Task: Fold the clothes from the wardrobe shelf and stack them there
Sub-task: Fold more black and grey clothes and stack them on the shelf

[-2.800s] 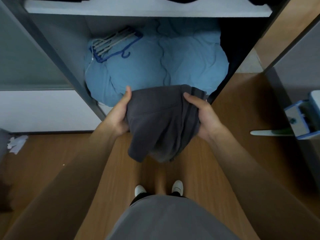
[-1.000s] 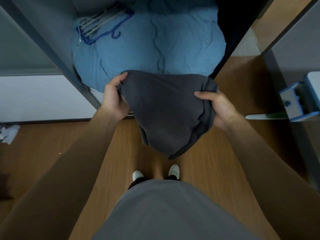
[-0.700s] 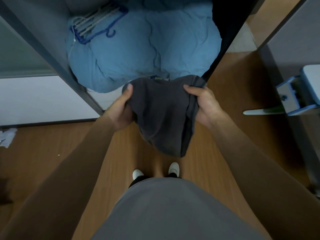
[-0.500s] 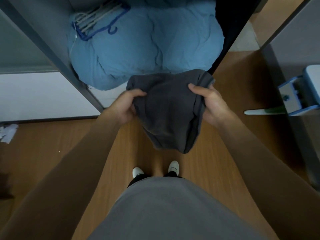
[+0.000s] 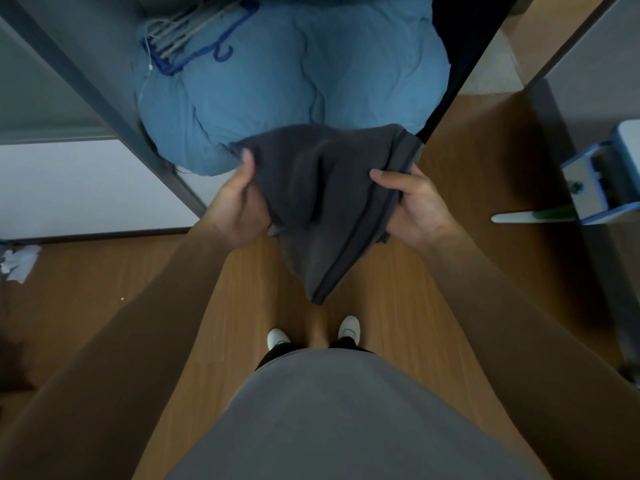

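Dark grey garment (image 5: pixel 325 202): partly folded, held in the air above the wooden floor (image 5: pixel 433 289), far edge in front of the blue bedding (image 5: pixel 294 81). Left hand (image 5: pixel 242 206): clamped on its left edge. Right hand (image 5: pixel 415 206): clamped on its right edge. Blue hangers (image 5: pixel 194 39): on the bedding, far left.

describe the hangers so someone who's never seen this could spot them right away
Look inside the open wardrobe at the big blue quilt filling its floor. On the quilt's upper left lies a bundle of hangers, the only thin, hooked things there, pale ones with a dark blue one.
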Demonstrator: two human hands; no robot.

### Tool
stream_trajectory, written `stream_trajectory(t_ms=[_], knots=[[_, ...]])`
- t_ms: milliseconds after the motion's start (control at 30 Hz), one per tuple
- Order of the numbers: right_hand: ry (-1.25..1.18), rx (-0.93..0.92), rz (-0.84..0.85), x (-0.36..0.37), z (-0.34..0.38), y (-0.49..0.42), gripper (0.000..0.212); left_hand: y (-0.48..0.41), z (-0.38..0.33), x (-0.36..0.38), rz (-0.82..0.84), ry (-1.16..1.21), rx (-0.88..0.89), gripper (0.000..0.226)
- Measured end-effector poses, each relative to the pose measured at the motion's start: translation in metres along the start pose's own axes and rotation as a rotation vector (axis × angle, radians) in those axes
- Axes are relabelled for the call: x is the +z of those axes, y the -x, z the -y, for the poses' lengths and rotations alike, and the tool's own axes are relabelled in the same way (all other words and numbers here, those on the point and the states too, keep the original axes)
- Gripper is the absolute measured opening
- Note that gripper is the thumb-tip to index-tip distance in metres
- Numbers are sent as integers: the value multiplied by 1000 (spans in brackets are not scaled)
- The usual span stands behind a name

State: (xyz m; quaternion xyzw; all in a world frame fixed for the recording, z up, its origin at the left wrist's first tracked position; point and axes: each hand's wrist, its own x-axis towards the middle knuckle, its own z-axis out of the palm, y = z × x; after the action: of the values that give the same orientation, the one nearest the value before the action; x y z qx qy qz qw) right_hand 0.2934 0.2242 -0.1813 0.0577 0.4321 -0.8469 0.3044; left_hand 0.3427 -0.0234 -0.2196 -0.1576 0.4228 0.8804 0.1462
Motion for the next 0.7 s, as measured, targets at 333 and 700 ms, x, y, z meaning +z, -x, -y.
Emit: stream_trajectory(t_ms=[333,700], knots=[[175,3,-127,1,-2,1,52,-23,-26,12,-331,13,115,27],[-27,137,-257,-12,4,-7,40,-31,-29,12,-467,-324,76,23]])
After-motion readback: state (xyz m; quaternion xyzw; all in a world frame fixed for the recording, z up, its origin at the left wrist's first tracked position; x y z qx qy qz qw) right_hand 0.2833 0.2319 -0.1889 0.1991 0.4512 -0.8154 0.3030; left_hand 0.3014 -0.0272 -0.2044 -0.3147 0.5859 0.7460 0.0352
